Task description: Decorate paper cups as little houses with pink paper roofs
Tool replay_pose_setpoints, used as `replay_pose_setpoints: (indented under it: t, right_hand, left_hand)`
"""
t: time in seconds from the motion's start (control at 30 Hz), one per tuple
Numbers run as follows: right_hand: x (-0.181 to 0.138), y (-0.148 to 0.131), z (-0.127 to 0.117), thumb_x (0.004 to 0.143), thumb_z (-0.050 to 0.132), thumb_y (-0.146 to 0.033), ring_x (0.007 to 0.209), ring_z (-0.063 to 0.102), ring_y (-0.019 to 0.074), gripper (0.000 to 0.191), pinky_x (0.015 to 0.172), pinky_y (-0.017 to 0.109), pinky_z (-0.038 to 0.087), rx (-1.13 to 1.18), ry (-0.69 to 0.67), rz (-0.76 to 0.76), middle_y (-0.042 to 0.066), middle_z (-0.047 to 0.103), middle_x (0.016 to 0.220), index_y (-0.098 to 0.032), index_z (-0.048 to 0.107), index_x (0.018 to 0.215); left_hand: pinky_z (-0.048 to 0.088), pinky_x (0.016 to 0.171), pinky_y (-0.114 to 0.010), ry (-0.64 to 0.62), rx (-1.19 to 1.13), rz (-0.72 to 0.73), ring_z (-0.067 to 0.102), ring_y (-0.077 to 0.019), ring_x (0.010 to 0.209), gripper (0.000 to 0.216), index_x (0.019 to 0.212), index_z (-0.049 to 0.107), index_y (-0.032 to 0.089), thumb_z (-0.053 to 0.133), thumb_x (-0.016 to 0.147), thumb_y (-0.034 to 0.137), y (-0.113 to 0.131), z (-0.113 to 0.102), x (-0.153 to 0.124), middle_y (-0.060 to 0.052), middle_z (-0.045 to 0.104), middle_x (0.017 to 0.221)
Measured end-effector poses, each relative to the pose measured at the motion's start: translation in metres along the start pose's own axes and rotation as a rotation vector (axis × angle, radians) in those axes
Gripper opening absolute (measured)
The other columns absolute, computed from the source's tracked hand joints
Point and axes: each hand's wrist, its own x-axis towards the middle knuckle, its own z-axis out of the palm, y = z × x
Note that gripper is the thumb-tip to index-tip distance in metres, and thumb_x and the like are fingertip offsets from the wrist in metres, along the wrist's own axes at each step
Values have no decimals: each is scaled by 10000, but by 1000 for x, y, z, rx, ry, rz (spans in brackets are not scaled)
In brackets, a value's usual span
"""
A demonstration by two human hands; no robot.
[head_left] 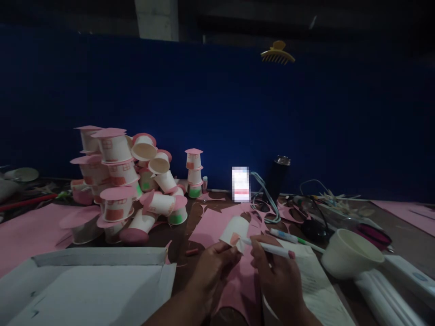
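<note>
My left hand (214,267) grips a small white paper cup (238,226) near its rim. The cup lies tilted, with a reddish patch drawn on its side. My right hand (278,271) is closed round a white marker (272,247), whose tip points at the cup beside that patch. Beneath both hands lies a pink paper sheet (210,226) with pieces cut from it. To the left stands a pile of decorated paper cups (117,149) with pink paper tops and red drawn windows. A separate stack of cups (195,176) stands behind.
An open white box (102,290) occupies the front left. At right are a cream cup (350,253), another marker (283,235), a printed paper (312,276) and a dark bottle (278,179). A lit phone (240,184) leans against the blue partition (217,99).
</note>
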Motion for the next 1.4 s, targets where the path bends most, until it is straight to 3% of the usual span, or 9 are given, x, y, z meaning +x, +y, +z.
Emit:
replay_pose_setpoints:
  t: [0.17,0.3,0.53,0.7,0.83,1.03,1.23,1.4]
  right_hand:
    - [-1,4,2,910,485,-359,495,662,142,239,467,213,493,-8,-24,-66,22,693,631,-191,647,859]
    - [0,2,3,912,483,-359,469,651,126,239,532,221,520,-8,-2,-21,10,701,655,-193,651,876]
    - [-3,7,5,896,499,-406,414,631,132,272,383,200,470,11,-11,-21,6,678,581,-197,667,854]
    - [-1,8,4,902,491,-397,446,650,142,263,459,219,514,5,20,-26,11,699,603,-201,664,876]
    - [-1,7,4,900,495,-392,459,661,136,253,431,207,482,-9,9,-24,4,707,626,-205,663,880]
    - [-1,6,3,908,493,-389,448,649,138,246,559,240,519,-22,-24,-27,-19,677,570,-212,656,857]
    - [0,5,2,910,485,-401,455,651,142,264,498,227,507,20,2,15,2,687,601,-201,654,876]
    - [0,6,1,907,485,-395,482,668,151,261,485,225,501,5,-25,-46,5,691,604,-202,655,865]
  left_hand:
    - [433,589,-157,8,-1,-6,548,-77,605,204,657,666,90,831,560,160,1,-1,1,-28,621,634]
    - [449,613,-162,19,-11,4,552,-81,614,192,678,673,91,824,566,130,1,0,0,-27,618,644]
    - [465,628,-159,-2,-14,14,546,-76,602,203,609,634,97,826,588,161,1,-2,1,-18,592,609]
    - [483,659,-166,30,-33,-4,583,-92,634,213,589,617,107,828,573,129,0,-2,3,-29,609,624]
    - [488,640,-152,8,-55,12,576,-83,615,225,569,609,105,832,575,125,0,-2,3,-25,601,604]
    - [501,619,-141,47,-63,-14,579,-75,598,168,588,621,93,781,627,57,2,0,1,-35,613,624]
    - [511,647,-147,70,-59,-14,595,-82,618,139,611,633,94,748,660,34,3,0,0,-36,614,633]
    - [501,617,-135,35,-73,-12,574,-67,580,164,584,618,93,758,652,43,2,-1,2,-26,605,610]
